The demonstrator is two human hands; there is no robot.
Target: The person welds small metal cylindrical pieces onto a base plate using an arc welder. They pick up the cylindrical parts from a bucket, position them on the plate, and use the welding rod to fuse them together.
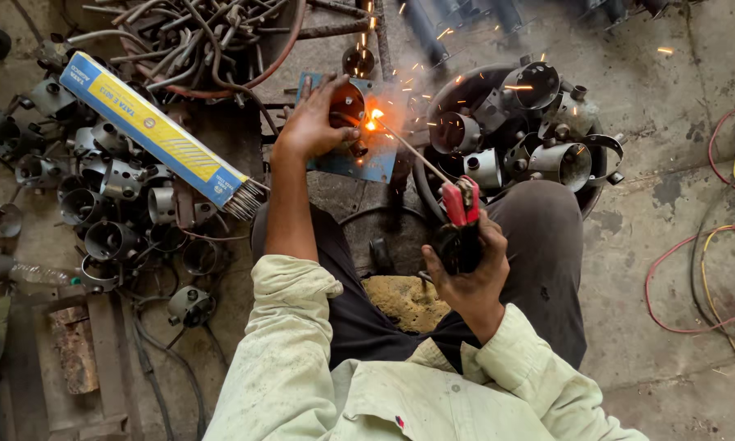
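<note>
My left hand (312,122) grips a small round metal part (348,104) and steadies it on a blue metal plate (366,160). My right hand (469,273) is closed on a red electrode holder (463,214). Its thin welding rod (412,151) reaches up left to the part, where a bright arc (374,121) burns and throws sparks. Both forearms come out of pale green sleeves, and my dark trousers show below.
A pile of cylindrical metal housings (539,131) lies at the right of the plate, and several more (106,204) lie at the left. An open blue and yellow box of welding rods (159,135) rests on them. Red and yellow cables (710,278) lie on the concrete floor.
</note>
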